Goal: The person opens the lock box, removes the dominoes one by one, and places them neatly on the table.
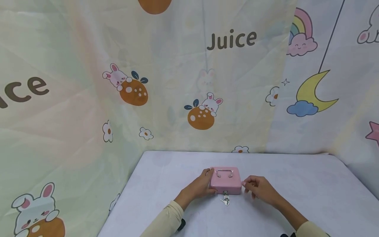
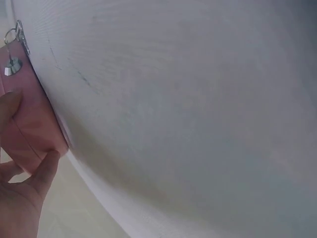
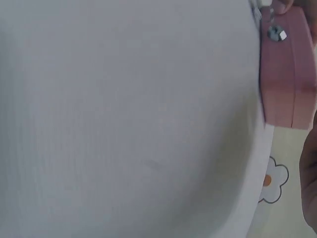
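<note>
A pink metal cash box (image 1: 226, 183) with a lid handle (image 1: 224, 171) sits on the table, its lid down. My left hand (image 1: 201, 184) grips its left side, the thumb on the front and the fingers toward the back. From the front lock (image 2: 12, 66) hangs a ring with small silver keys (image 1: 226, 200). My right hand (image 1: 262, 190) is at the box's right side, fingers loosely bent and holding nothing visible. Its fingertips are close to the right edge; whether they touch is unclear.
A white cloth covers the table (image 1: 165, 168). Behind and to the left hangs a printed curtain (image 1: 177, 141) with rabbits and oranges. Small black objects (image 1: 182, 224) show by the forearms at the bottom of the head view.
</note>
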`<state>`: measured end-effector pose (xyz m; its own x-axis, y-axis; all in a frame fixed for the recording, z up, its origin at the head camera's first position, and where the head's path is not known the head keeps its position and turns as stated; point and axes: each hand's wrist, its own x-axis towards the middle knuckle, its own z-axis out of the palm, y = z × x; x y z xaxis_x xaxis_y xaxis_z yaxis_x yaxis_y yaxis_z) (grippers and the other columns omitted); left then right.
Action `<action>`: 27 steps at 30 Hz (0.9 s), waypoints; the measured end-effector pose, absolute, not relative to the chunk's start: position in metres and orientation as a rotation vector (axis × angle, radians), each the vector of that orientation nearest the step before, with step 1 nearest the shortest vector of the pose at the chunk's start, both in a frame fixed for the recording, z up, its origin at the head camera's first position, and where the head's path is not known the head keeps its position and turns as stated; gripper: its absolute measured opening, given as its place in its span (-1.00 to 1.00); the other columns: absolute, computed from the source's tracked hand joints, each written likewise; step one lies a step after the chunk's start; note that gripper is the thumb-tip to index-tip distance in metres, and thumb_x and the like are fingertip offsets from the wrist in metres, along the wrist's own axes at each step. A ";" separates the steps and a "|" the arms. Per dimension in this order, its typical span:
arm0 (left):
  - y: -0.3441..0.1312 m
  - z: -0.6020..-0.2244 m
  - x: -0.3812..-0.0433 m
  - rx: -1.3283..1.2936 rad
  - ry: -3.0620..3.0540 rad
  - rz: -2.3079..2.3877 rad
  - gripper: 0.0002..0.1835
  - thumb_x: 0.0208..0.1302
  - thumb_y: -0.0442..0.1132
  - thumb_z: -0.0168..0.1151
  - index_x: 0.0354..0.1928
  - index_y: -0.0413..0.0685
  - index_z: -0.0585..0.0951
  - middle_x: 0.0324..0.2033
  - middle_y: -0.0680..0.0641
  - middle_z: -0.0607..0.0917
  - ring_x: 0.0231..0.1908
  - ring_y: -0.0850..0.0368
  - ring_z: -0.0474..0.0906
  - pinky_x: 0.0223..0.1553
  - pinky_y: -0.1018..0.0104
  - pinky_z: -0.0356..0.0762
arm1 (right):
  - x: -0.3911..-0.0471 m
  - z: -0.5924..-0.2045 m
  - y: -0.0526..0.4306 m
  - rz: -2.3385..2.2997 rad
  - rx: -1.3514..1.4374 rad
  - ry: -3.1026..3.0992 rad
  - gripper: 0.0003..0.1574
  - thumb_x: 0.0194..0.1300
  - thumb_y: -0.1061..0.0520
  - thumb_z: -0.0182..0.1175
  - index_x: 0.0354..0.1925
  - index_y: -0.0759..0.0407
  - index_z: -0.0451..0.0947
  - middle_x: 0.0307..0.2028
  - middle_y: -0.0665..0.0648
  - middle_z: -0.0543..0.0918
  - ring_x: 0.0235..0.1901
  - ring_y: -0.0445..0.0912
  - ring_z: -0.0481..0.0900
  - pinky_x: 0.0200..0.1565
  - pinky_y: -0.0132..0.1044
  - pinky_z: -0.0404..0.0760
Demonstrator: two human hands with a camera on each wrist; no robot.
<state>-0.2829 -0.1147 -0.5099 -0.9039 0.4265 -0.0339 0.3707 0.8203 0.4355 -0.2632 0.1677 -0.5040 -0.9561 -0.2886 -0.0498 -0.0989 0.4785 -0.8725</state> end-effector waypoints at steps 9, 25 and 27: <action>-0.113 -0.511 -0.286 0.630 2.868 0.648 0.08 0.18 0.02 0.47 0.60 0.02 0.02 0.55 -0.17 0.13 0.44 -0.09 0.31 0.37 0.13 0.38 | -0.274 -0.513 0.165 -1.059 -0.358 2.899 -0.07 0.00 -0.22 0.54 0.22 0.17 0.47 -0.21 0.01 0.62 -0.39 -0.12 0.47 -0.41 -0.30 0.49; -0.115 -0.505 -0.285 0.612 2.834 0.649 0.06 0.15 -0.07 0.50 0.59 0.03 0.06 0.57 -0.11 0.09 0.48 -0.04 0.24 0.40 0.12 0.33 | -0.282 -0.518 0.151 -0.908 -0.623 2.882 0.46 -0.13 -0.11 0.64 0.55 0.24 0.04 0.49 0.30 0.26 0.43 0.24 0.28 0.35 0.15 0.36; -0.116 -0.503 -0.285 0.619 2.836 0.644 0.06 0.16 -0.07 0.50 0.59 0.04 0.06 0.57 -0.10 0.09 0.48 -0.03 0.23 0.40 0.13 0.33 | -0.282 -0.516 0.151 -0.914 -0.630 2.885 0.41 -0.10 -0.08 0.63 0.54 0.22 0.08 0.47 0.30 0.29 0.22 0.16 0.52 0.22 0.03 0.55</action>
<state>-0.2846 -0.1159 -0.5035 -0.8997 0.4307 -0.0706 0.3580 0.8209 0.4450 -0.2818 0.1513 -0.5158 -0.9156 -0.3953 0.0732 -0.3654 0.7423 -0.5617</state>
